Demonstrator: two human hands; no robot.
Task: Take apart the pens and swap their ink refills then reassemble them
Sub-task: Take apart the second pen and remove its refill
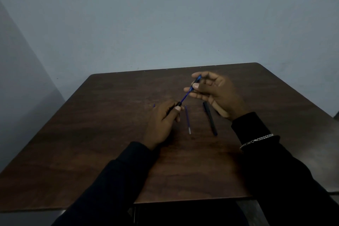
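Both hands work above the dark brown wooden table (110,134), with one pen held partly separated between them. The left hand (161,121) has its fingers and thumb curled round a short black barrel section (178,104), gripping it close to its open end. The right hand (211,90) pinches a blue upper pen section (197,79) between thumb and forefinger, with the remaining fingers loosely spread and holding nothing. A thin blue ink refill (186,95) spans the gap between the two parts. Its long axis runs diagonally from the left hand, nearer the person, up and away to the right hand. Any separation or insertion should therefore follow this diagonal (whether the parts are being drawn apart or pushed together cannot be told from this view), with the left hand serving as the fixed end. On the table just right of the left hand lies a second loose blue refill with a pale tip (188,121). Beside it, below the right hand, lies a long black pen body (210,118). Both lie roughly toward the person, apart from each other. A small purple piece (154,105) rests left of the left hand.
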